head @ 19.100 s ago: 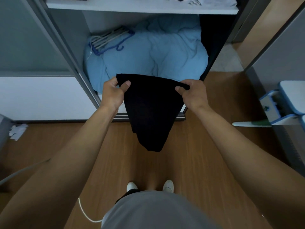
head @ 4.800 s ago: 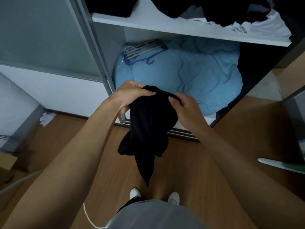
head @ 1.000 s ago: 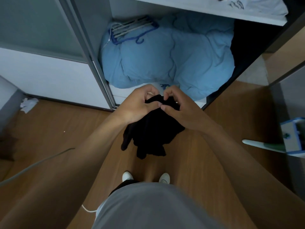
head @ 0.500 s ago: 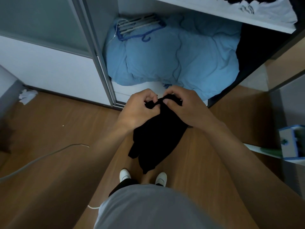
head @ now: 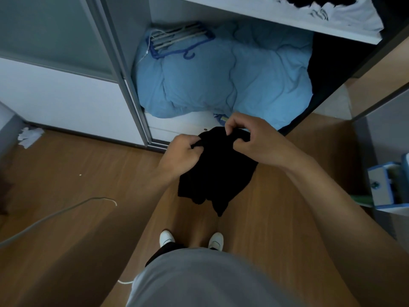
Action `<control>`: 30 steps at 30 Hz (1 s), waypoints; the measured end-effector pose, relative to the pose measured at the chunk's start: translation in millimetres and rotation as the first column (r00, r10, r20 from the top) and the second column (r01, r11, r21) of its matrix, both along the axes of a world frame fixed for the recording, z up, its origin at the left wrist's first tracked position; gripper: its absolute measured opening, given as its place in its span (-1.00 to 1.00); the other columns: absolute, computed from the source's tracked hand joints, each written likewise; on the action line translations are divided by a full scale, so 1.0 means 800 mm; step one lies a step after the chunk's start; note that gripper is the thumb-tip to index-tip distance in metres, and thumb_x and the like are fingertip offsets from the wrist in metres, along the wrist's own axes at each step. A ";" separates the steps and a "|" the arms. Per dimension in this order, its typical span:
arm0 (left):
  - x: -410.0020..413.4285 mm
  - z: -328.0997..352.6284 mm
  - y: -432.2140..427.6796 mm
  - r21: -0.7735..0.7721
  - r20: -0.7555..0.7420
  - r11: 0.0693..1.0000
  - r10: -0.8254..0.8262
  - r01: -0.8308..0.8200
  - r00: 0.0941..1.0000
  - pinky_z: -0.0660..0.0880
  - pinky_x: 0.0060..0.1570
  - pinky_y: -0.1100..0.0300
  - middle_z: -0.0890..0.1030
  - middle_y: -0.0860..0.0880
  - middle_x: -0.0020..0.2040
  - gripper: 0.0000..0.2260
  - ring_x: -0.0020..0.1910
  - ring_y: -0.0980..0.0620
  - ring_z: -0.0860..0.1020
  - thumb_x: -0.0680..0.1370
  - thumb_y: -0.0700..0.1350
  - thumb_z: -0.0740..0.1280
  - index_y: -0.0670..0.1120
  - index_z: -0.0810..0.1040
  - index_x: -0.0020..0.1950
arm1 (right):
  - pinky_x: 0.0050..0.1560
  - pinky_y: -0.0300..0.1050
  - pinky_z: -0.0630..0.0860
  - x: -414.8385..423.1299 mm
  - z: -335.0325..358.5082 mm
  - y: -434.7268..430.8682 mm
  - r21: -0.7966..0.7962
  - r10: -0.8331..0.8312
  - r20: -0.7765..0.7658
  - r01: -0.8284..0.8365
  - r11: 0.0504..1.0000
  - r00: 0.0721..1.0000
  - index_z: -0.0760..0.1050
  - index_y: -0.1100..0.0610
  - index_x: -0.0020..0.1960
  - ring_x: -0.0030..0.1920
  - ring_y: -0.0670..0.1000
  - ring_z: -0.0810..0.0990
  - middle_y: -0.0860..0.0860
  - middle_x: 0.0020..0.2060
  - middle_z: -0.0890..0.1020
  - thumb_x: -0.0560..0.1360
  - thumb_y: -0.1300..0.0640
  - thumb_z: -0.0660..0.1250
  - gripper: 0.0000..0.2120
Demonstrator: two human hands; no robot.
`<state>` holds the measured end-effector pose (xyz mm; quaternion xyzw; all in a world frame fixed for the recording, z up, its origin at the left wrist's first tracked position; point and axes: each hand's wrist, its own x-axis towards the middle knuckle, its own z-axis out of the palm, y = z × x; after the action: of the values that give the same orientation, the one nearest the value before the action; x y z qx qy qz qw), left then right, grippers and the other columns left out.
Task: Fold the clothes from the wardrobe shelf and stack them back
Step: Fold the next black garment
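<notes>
A crumpled black garment hangs in front of me over the wooden floor, its lower end dangling above my feet. My left hand pinches its upper left edge. My right hand grips the top edge with curled fingers. The white wardrobe shelf runs along the top of the view, with a white printed garment and dark clothes lying on it at the top right.
A light blue duvet fills the wardrobe bottom, with blue and grey hangers on it. The sliding door frame stands left of it. A grey cable crosses the floor at left; a blue-and-white object sits at right.
Both hands have kept hold of the black garment and drawn slightly apart along its top edge. The cloth hangs a little lower and wider than a second ago.
</notes>
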<state>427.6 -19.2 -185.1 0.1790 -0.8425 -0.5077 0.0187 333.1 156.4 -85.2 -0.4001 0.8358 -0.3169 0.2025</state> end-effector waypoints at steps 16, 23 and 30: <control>-0.008 0.055 0.008 0.069 -0.144 0.995 -0.057 0.068 0.988 0.47 -0.29 0.38 0.67 0.19 -0.30 -0.67 -0.29 0.24 0.61 0.41 -0.27 0.35 0.19 0.64 -0.29 | 0.30 -0.02 0.33 -0.011 -0.012 -0.002 0.129 0.193 -0.180 -0.171 0.977 0.965 0.56 0.33 -0.25 0.24 0.08 0.47 0.04 0.07 0.66 0.49 0.23 0.40 -0.80; -0.008 0.070 0.000 0.012 -0.218 0.997 -0.070 0.075 0.973 0.50 -0.24 0.28 0.67 0.10 -0.25 -0.66 -0.27 0.17 0.61 0.37 -0.34 0.28 0.11 0.66 -0.25 | 0.08 0.08 0.44 -0.007 -0.021 -0.016 -0.030 0.177 -0.039 -0.178 0.984 0.983 0.51 0.32 -0.16 -0.03 0.11 0.54 0.16 -0.08 0.57 0.51 0.28 0.40 -0.87; -0.012 0.070 -0.012 -0.005 -0.190 0.998 -0.065 0.065 0.980 0.49 -0.24 0.32 0.66 0.18 -0.26 -0.62 -0.26 0.20 0.61 0.42 -0.32 0.30 0.22 0.61 -0.24 | -0.21 -0.03 0.33 -0.004 -0.030 -0.033 -0.085 0.082 -0.080 -0.089 0.992 0.993 0.47 0.35 -0.30 -0.29 0.08 0.48 0.15 -0.36 0.52 0.55 0.24 0.38 -0.70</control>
<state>417.7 -28.8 -129.3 0.1020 -0.8420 -0.5234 0.0825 329.7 129.7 -109.2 -0.4559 0.8102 -0.3289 0.1659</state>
